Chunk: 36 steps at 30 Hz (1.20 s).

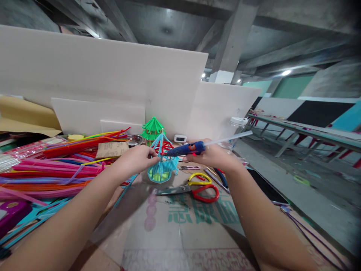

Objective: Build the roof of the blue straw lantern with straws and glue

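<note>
A small pavilion model point(160, 169) with light blue roof strips and a green floor stands on the cardboard-covered table. At its left side is my left hand point(143, 156), thumb and fingers pinched on the upper blue strips. My right hand point(213, 155) is wrapped round a blue glue gun point(186, 149), and a long clear glue stick point(228, 138) sticks out of its back end. The gun's nozzle points left and reaches the model's upper part; whether it touches is hard to tell. Behind stands a green tiered roof model point(153, 128).
Scissors point(194, 188) with red and yellow handles lie in front of the model. Bundles of coloured pipe cleaners point(56, 165) fill the left. A phone point(267, 186) lies by the right edge. White boards point(113, 75) stand behind, with a small white timer point(179, 138) before them.
</note>
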{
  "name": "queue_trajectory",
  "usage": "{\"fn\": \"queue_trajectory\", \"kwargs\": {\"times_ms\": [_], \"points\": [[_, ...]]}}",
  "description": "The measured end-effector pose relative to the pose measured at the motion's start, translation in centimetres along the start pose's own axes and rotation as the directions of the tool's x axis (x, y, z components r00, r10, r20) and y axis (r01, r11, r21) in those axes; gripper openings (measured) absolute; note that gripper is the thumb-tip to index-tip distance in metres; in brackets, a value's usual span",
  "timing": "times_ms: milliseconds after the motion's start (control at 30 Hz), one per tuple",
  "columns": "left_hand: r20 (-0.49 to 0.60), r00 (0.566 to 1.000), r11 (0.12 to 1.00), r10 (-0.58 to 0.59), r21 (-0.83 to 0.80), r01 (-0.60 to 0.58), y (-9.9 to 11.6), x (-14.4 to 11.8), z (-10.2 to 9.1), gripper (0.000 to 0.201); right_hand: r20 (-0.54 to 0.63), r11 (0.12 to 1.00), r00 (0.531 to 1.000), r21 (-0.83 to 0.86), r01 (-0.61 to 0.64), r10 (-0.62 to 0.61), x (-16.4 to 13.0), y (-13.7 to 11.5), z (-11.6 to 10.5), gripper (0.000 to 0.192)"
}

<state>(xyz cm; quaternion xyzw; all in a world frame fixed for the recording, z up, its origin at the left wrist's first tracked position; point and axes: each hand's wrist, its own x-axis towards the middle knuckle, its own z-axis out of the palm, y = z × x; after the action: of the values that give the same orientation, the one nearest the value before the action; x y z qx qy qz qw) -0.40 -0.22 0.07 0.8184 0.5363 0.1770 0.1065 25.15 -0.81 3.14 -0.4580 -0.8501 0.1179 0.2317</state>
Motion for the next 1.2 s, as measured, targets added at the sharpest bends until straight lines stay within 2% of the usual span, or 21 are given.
{"fn": "queue_trajectory", "kwargs": {"times_ms": [100, 200, 300, 400, 500, 533, 567, 633, 767, 900, 1033, 1200], "points": [[0.000, 1.000, 1.000, 0.009, -0.007, -0.009, -0.3, 0.1, 0.2, 0.041, -0.037, 0.986, 0.999, 0.165, -0.015, 0.021, 0.0, 0.8, -0.2, 0.035], [-0.015, 1.000, 1.000, 0.006, -0.005, -0.006, -0.5, 0.2, 0.4, 0.038, -0.089, 0.952, 0.996, 0.304, 0.029, -0.002, 0.1, 2.0, -0.6, 0.032], [-0.019, 1.000, 1.000, 0.001, 0.002, -0.001, -0.4, 0.1, 0.3, 0.036, -0.167, 0.942, 0.986, 0.334, 0.037, 0.020, 0.4, 3.5, -0.9, 0.031], [-0.003, 1.000, 1.000, -0.011, -0.005, 0.011, 0.0, -0.1, 0.0, 0.037, -0.229, 0.952, 0.962, 0.296, -0.074, 0.146, 1.0, 5.3, -0.5, 0.035], [0.002, 1.000, 1.000, -0.021, -0.009, 0.021, 0.3, -0.3, -0.2, 0.037, -0.330, 0.941, 0.892, 0.240, -0.237, 0.309, 2.1, 7.8, 0.9, 0.042], [0.001, 1.000, 1.000, -0.023, -0.009, 0.023, 0.3, -0.3, -0.2, 0.037, -0.377, 0.921, 0.843, 0.216, -0.324, 0.384, 2.6, 8.8, 1.6, 0.041], [0.000, 1.000, 1.000, -0.024, -0.007, 0.024, 0.3, -0.3, -0.1, 0.037, -0.394, 0.899, 0.808, 0.206, -0.386, 0.438, 3.1, 9.8, 2.3, 0.039], [0.004, 1.000, 1.000, -0.024, -0.004, 0.024, 0.3, -0.2, -0.1, 0.037, -0.396, 0.868, 0.773, 0.200, -0.454, 0.495, 3.7, 11.8, 3.7, 0.032], [0.017, 1.000, 1.000, -0.018, 0.011, 0.018, 0.4, -0.1, -0.1, 0.041, -0.343, 0.826, 0.753, 0.191, -0.530, 0.562, 3.7, 15.2, 6.2, 0.021], [0.032, 0.999, 0.999, -0.029, 0.027, 0.029, 0.6, -0.1, -0.3, 0.043, -0.329, 0.822, 0.754, 0.176, -0.542, 0.568, 3.1, 17.1, 7.4, 0.025], [0.031, 0.999, 0.999, -0.026, 0.019, 0.025, 0.6, -0.1, -0.3, 0.043, -0.337, 0.853, 0.785, 0.149, -0.501, 0.520, 3.6, 17.6, 8.1, 0.030], [0.022, 1.000, 1.000, -0.013, 0.027, 0.012, 0.7, -0.2, -0.2, 0.041, -0.339, 0.861, 0.798, 0.090, -0.500, 0.499, 4.3, 17.4, 8.8, 0.032]]}}
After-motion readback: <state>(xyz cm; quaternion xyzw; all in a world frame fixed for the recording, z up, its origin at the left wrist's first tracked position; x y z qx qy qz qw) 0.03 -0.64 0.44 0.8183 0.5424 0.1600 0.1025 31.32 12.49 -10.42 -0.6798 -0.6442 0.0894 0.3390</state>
